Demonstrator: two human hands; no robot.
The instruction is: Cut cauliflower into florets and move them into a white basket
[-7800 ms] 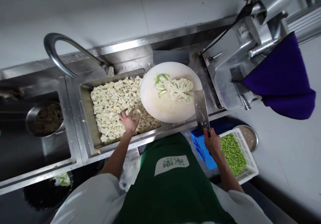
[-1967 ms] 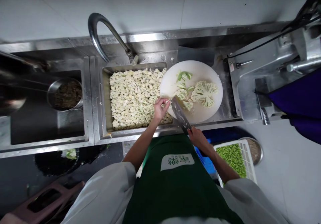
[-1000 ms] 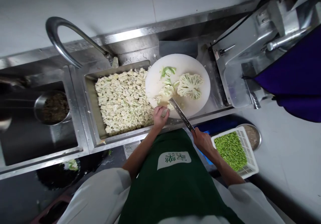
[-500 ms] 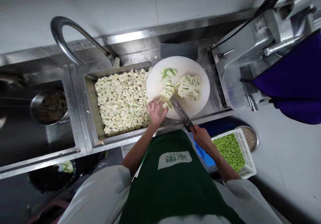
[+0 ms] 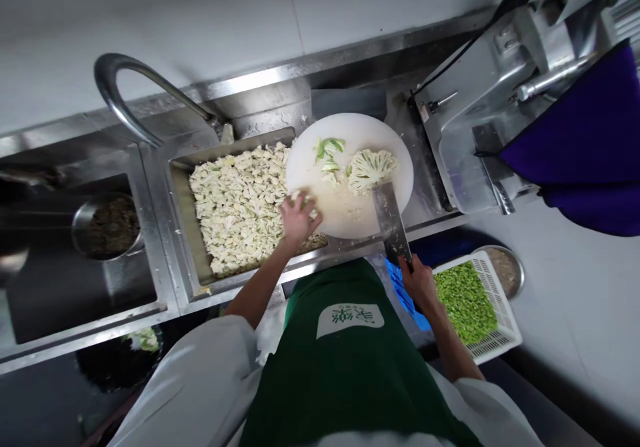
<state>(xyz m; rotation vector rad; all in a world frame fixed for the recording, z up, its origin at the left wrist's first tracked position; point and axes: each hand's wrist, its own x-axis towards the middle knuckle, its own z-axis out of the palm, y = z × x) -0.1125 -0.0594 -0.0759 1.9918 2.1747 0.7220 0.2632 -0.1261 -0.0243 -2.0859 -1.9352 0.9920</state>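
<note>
My right hand (image 5: 416,279) is closed round the handle of a cleaver (image 5: 390,220). The blade lies over the right part of a round white cutting board (image 5: 325,130), its tip by a large piece of cauliflower (image 5: 371,170). At the board's left edge is my left hand (image 5: 299,219), fingers spread over some small cauliflower pieces; its palm side is hidden. Green leaf trimmings (image 5: 330,148) and a small pale cauliflower scrap (image 5: 330,179) lie on the board. Left of the board, chopped cauliflower (image 5: 240,207) fills a steel sink basin (image 5: 186,227).
A curved faucet (image 5: 127,67) rises behind the basin. In the left sink stands a metal pot (image 5: 90,227) with dark contents. A white basket (image 5: 505,313) of chopped green vegetable is at lower right. A metal machine (image 5: 465,110) and purple cloth (image 5: 570,160) occupy the right side.
My left hand has moved left to the board's edge, and the cut cauliflower under it has left the board's middle. The cleaver has shifted right, towards the large piece.
</note>
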